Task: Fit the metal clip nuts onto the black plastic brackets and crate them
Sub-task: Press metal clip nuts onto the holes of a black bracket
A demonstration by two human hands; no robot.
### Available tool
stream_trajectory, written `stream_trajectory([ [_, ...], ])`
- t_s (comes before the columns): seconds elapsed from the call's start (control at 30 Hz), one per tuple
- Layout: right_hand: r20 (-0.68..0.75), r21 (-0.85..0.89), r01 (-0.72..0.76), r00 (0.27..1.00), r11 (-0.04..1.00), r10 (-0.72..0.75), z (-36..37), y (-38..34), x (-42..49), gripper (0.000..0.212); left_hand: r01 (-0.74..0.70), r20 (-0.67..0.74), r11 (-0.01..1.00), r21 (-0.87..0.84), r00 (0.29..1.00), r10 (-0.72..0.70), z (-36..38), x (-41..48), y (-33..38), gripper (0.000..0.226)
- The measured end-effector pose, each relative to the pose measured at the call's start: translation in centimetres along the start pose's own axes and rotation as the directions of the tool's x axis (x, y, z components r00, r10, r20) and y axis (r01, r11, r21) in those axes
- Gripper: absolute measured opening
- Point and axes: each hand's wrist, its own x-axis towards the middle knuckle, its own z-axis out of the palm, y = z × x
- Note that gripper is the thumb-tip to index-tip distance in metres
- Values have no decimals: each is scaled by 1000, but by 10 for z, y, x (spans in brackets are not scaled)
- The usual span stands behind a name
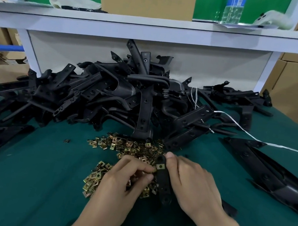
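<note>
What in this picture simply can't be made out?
Head view:
- Left hand: its curled fingers hide whether it pinches one of the clip nuts.
- Bracket: part hidden behind the right hand holding it.
- Bottle: top cut off by the frame's edge, label blurred.
- Crate: not in frame.

Left hand [123, 180] and right hand [193, 184] are both showing bare. Forearms [94, 220] are running bare right to the lower edge of view. Right thumbnail [169, 155] is showing short.
</note>
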Motion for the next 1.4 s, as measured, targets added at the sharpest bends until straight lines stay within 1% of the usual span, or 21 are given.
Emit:
stream_trajectory([
  [0.1,-2,7,-17,1000,1000,17,1,0,1,46,101,-26,990,-95,994,-104,-1,-2,4,22],
  [0.23,7,17,-43,999,999,43,2,2,2,48,207,65,957,-204,978,-198,1,-4,11,20],
  [0.43,9,39,-65,998,997,65,1,2,2,48,278,173,894,-352,958,-229,6,-5,16,26],
  [0.6,13,59,-84,996,995,84,0,3,3,49,344,170,827,-445,939,-299,2,-3,14,32],
  [0.8,26,84,-106,994,991,104,-2,3,3,51,381,192,799,-466,925,-329,4,-2,13,27],
  [1.07,16,95,-101,995,990,100,-1,5,3,51,380,197,787,-485,925,-325,4,-2,13,24],
  [1.2,12,94,-99,995,991,98,0,5,4,51,385,204,777,-497,923,-327,4,-2,14,18],
  [1.4,-2,104,-87,996,991,87,-1,5,3,52,384,205,773,-504,923,-325,4,-1,15,23],
])
